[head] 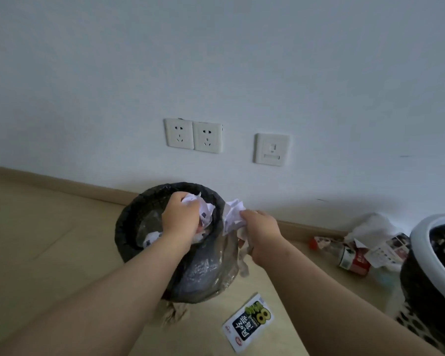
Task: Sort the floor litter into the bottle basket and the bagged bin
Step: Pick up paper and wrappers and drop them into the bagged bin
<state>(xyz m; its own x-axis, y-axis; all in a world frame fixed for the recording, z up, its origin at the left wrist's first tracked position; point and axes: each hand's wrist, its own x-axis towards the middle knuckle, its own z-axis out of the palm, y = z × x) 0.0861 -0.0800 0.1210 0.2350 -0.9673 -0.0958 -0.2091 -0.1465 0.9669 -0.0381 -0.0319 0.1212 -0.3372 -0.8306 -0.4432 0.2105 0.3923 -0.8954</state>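
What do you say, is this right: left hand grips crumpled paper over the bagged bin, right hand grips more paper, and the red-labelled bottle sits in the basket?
No. The head view shows the red-labelled bottle lying on the floor beside the basket, not in it. The rest holds: left hand grips crumpled paper over the bagged bin, right hand grips more paper.

Single head cam, wide-angle, worn by the person. It looks forward and down along both forearms, which run in from the bottom corners. Left hand [181, 217] and right hand [262, 232] sit just below frame centre at close range. The bagged bin [129, 222] is right under the left hand, and the wall [216, 60] beyond the hands fills the upper half. Basket [421, 232] far right of the right hand, clipped by the frame edge.
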